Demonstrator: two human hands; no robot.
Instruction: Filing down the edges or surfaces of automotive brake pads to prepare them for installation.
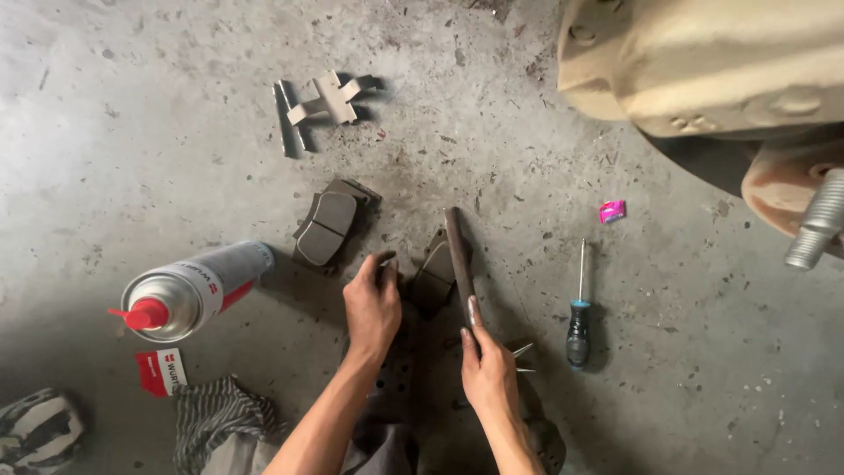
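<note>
My left hand grips the near edge of a dark brake pad lying on the concrete floor. My right hand holds a long flat metal file by its near end. The file stands on edge against the right side of that pad. A stack of two more brake pads lies just left of my left hand.
A silver spray can with a red nozzle lies at left, a small red-and-white card and striped cloth below it. Metal clips lie farther off. A black-handled screwdriver, a pink wrapper and a wheel hub are at right.
</note>
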